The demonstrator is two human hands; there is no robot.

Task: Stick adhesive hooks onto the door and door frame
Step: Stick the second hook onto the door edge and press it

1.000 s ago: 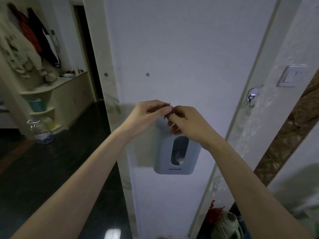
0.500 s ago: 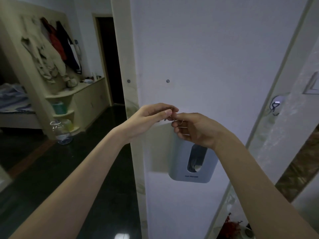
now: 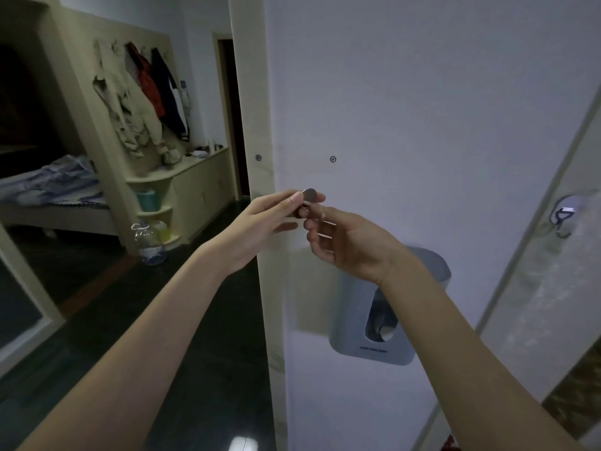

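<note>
Both hands, left (image 3: 260, 219) and right (image 3: 344, 242), pinching a hook (image 3: 309, 194) before white door (image 3: 422, 109); grey dispenser (image 3: 374, 320) below, dim bedroom left.

Bare forearms, sleeveless, ringless hands (image 3: 260, 222)

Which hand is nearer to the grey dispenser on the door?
Right. The right hand is just above the dispenser, its wrist crossing in front of the top. The left hand is further up and left, by the door edge.
</note>
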